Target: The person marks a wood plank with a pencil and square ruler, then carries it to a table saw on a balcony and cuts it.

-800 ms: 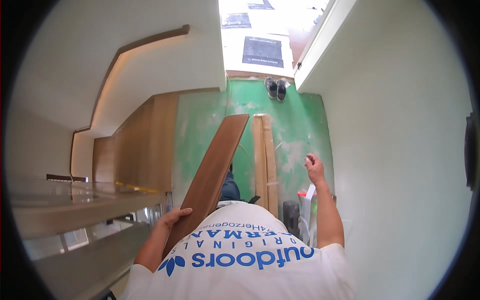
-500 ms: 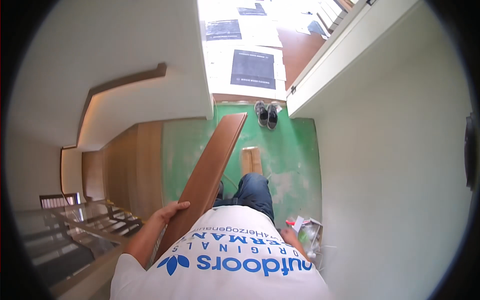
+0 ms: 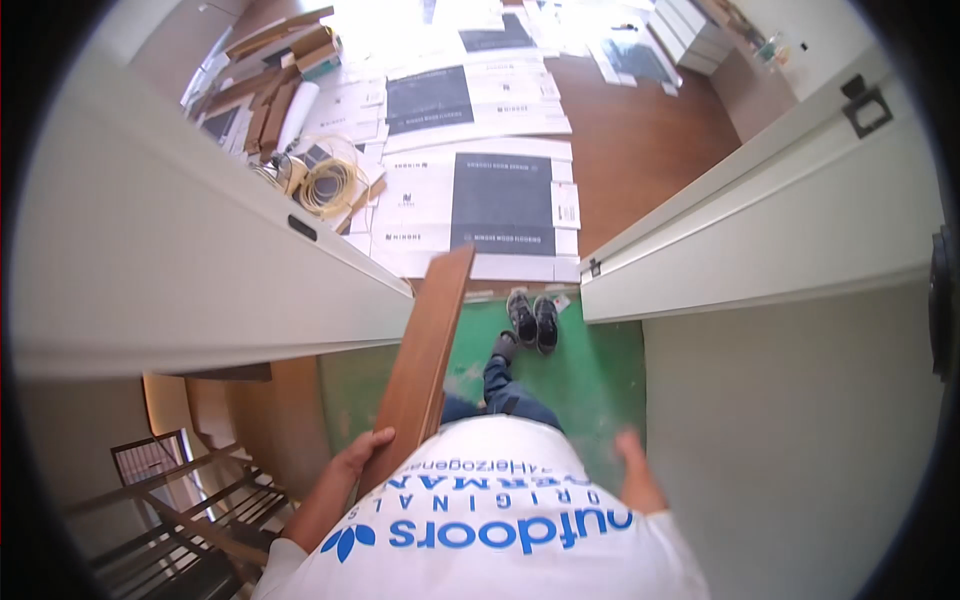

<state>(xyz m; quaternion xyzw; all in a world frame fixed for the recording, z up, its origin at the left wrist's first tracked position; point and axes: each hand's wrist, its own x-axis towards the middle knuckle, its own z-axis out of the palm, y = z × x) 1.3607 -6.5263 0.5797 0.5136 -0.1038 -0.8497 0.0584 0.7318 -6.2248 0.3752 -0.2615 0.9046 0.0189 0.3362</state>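
A long brown wooden floorboard (image 3: 425, 350) slants upward from my left side, its far end near the doorway. My left hand (image 3: 365, 452) is closed around its left edge, close to my body; the board's lower end is hidden beside my shirt. On the right my right hand (image 3: 628, 446) hangs by my hip above the green floor, smeared by motion. Whether its fingers hold anything cannot be made out. A pair of dark shoes (image 3: 533, 322) stands on the floor by the threshold, just ahead of my stepping foot (image 3: 506, 346).
White door leaves and frames flank the doorway, left (image 3: 230, 240) and right (image 3: 720, 220). Beyond lie white and dark cardboard sheets (image 3: 420, 215) on a brown wood floor (image 3: 650, 150). A coiled yellow hose (image 3: 330, 185) and stacked boards (image 3: 275, 115) are at the far left. Stairs (image 3: 235, 500) lie at lower left.
I have stepped forward toward the doorway, carrying the floorboard along in my left hand. My right hand has swung out and forward. More of the room beyond shows.
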